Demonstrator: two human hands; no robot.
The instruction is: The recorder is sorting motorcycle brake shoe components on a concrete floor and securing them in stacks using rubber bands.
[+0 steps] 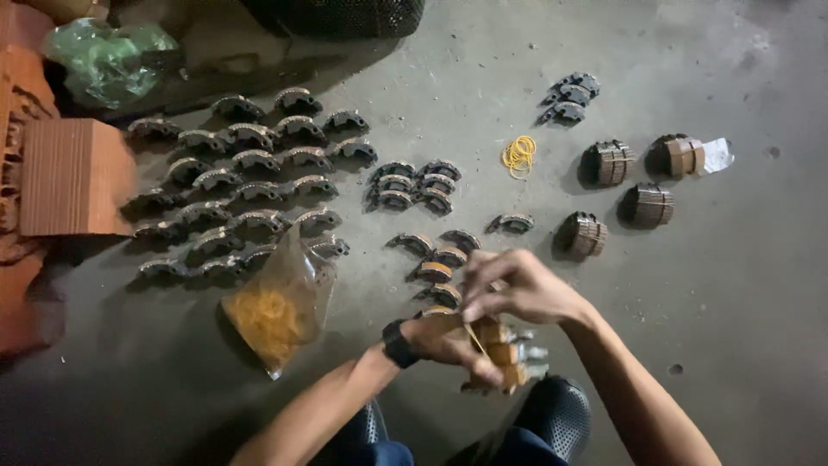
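Observation:
My left hand [448, 341] grips a stack of curved brake shoes [509, 354] low in the middle of the view. My right hand [517, 289] is just above it, fingers pinched on a yellow rubber band [473, 336] that stretches down across the stack. A black band sits on my left wrist. On the concrete floor beyond lie several loose brake shoes [431, 259], and a small pile of yellow rubber bands [519, 155].
Rows of brake shoes [241, 185] cover the floor at left. A clear bag of yellow rubber bands [276, 311] lies near my left arm. Several bound bundles [608, 162] stand at right. Red bricks [73, 177] sit at far left, a green bag [108, 56] behind. My dark shoes [556, 414] are below.

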